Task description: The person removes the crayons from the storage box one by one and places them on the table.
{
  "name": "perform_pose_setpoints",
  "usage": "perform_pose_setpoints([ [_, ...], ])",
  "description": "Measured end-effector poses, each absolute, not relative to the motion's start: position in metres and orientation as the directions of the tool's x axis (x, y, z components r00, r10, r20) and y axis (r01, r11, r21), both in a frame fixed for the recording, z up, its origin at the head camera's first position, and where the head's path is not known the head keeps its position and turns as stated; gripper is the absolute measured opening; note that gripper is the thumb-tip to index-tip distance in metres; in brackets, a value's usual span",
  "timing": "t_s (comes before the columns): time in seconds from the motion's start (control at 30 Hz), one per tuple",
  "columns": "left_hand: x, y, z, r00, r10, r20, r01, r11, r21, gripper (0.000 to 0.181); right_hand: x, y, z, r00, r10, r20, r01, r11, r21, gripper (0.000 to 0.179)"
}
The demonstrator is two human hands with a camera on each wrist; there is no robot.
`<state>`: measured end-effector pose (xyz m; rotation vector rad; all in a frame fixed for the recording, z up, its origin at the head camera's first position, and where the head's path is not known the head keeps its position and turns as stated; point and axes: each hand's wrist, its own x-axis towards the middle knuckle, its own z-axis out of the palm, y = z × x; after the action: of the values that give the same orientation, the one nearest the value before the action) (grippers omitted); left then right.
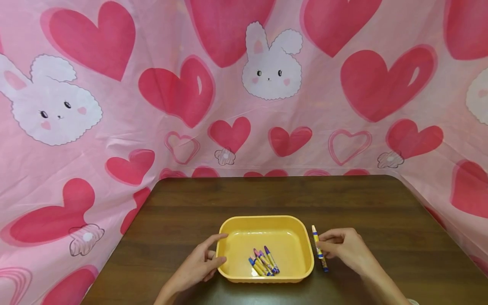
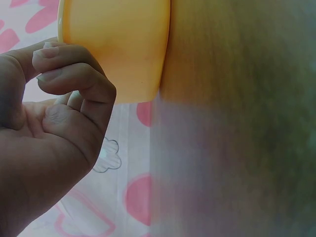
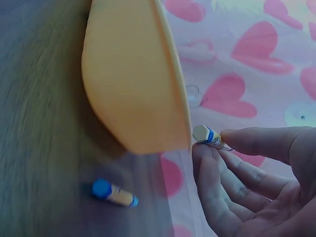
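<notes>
While right hand (image 1: 345,245) pinches pale-tipped wax crayon (image 1: 315,239), spread left hand (image 1: 200,263) touches yellow rectangular plastic tray (image 1: 293,252), whose wall (image 3: 133,84) separates yellow-wrapped crayons (image 1: 271,258) from blue-ended crayon (image 3: 116,194) outside.

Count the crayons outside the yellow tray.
2: a pale-tipped crayon pinched by the right hand, and a blue crayon lying on the table right of the tray. The hand might hide others.

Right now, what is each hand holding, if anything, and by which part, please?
The right hand pinches a pale-tipped crayon by its wrapped barrel; the left hand grips the yellow tray by its left rim.
</notes>
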<state>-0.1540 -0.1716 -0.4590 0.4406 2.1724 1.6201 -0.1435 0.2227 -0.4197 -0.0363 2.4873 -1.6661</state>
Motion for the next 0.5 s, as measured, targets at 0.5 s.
perform_pose_setpoints([
  [0.5,-0.155,-0.172,-0.460,-0.870,0.480,-0.114,0.026,0.275,0.961,0.057,-0.146,0.250,-0.447,-0.960,-0.187,-0.208,0.100,0.463,-0.881,0.032],
])
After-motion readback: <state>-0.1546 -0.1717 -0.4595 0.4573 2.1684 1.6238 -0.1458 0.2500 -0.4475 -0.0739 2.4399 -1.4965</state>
